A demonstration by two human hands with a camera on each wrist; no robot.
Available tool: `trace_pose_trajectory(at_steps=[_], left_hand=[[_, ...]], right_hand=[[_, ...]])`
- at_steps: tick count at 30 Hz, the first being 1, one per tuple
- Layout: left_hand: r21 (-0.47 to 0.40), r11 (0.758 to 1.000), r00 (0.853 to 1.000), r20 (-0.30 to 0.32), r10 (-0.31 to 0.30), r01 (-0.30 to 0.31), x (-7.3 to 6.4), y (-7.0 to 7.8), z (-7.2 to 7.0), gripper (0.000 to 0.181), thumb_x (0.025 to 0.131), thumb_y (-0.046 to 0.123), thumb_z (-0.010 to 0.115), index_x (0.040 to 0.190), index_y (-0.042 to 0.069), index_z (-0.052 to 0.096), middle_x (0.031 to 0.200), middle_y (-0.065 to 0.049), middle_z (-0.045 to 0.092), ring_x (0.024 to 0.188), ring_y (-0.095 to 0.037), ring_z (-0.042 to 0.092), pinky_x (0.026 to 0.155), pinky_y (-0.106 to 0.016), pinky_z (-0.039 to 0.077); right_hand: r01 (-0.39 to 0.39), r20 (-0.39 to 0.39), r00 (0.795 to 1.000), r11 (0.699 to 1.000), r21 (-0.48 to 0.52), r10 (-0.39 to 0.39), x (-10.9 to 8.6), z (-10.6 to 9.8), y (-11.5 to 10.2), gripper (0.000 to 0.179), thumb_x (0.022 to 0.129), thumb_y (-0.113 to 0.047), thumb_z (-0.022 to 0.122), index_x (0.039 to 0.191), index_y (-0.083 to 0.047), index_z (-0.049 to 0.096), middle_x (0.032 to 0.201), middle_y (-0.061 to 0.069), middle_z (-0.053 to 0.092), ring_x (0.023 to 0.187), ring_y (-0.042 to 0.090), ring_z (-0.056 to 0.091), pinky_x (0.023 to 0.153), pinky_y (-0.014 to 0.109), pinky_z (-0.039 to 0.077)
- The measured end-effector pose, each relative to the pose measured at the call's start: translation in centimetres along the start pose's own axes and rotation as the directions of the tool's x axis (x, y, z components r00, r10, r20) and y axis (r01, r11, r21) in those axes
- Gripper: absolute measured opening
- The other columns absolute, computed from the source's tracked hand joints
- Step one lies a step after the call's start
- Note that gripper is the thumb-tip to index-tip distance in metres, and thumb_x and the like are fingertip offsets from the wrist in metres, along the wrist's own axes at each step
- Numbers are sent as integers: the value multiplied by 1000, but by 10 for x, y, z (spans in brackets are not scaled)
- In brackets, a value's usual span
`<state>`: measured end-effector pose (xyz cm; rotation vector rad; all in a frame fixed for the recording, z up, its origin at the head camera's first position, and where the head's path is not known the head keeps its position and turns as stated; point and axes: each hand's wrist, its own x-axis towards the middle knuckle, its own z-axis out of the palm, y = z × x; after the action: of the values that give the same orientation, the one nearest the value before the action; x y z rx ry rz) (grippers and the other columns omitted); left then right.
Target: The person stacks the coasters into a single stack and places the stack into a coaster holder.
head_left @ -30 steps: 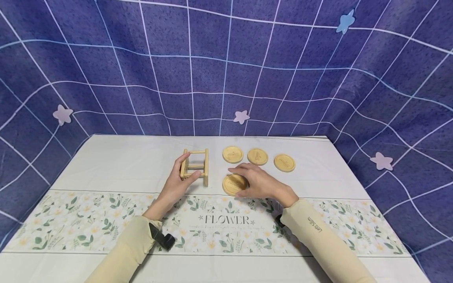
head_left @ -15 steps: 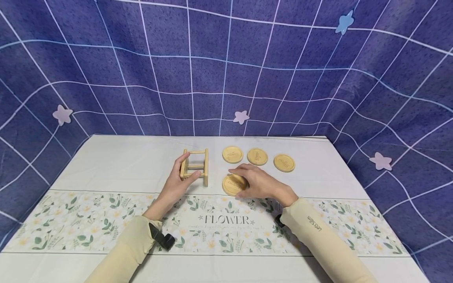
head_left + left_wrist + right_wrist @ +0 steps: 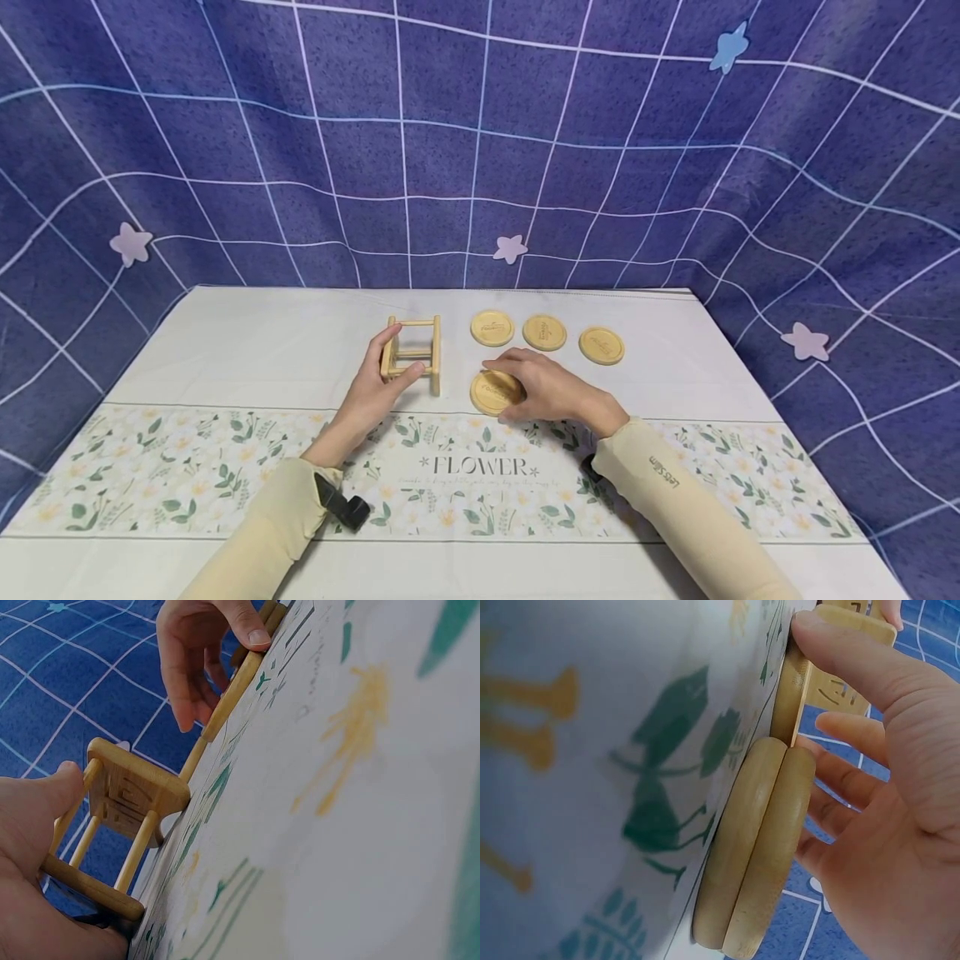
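My left hand (image 3: 372, 396) grips a small wooden coaster rack (image 3: 437, 354), thumb in front and fingers behind it. In the left wrist view, the rack's carved end plate (image 3: 135, 776) and several round bars show. To the rack's right, my right hand (image 3: 551, 387) holds a round wooden coaster (image 3: 489, 396) by its edges, with the thumb on the near side. That coaster (image 3: 786, 697) lies flat on the cloth. Beneath the right palm, the right wrist view shows two stacked coasters (image 3: 754, 847), which the hand hides from the head view.
Behind the right hand lie three more engraved coasters: a left one (image 3: 492, 327), a middle one (image 3: 545, 332) and a right one (image 3: 602, 345). A white tablecloth (image 3: 262, 342) with a floral band covers the table. A blue grid-patterned curtain (image 3: 442, 158) hangs around the back and sides.
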<state>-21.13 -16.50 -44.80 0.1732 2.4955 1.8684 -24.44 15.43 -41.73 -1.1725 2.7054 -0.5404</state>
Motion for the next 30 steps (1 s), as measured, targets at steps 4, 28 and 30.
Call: trace_pose_trajectory(at_steps=[4, 28, 30], left_hand=[[-11, 1000, 1000, 2, 1, -1, 0, 1, 0, 87, 112, 34, 71, 179, 25, 17, 187, -3, 4, 171, -40, 10, 134, -63, 22], [-30, 1000, 1000, 8, -2, 2, 0, 0, 0, 85, 113, 34, 70, 179, 25, 17, 187, -2, 3, 171, -38, 9, 135, -61, 20], [-31, 1000, 1000, 7, -1, 1, 0, 1, 0, 85, 112, 34, 70, 179, 25, 17, 187, -2, 3, 171, -38, 9, 135, -61, 20]], right_hand=[[-5, 0, 1000, 1000, -4, 5, 1, 0, 0, 86, 93, -28, 94, 166, -9, 52, 159, 15, 57, 143, 32, 58, 116, 51, 52], [-4, -19, 1000, 1000, -28, 4, 0, -1, -6, 85, 88, -31, 98, 161, -7, 59, 146, 12, 62, 127, 25, 63, 108, 46, 55], [-1, -24, 1000, 999, -32, 0, 0, -1, -6, 84, 88, -31, 98, 159, -7, 61, 144, 11, 63, 125, 24, 63, 107, 45, 56]])
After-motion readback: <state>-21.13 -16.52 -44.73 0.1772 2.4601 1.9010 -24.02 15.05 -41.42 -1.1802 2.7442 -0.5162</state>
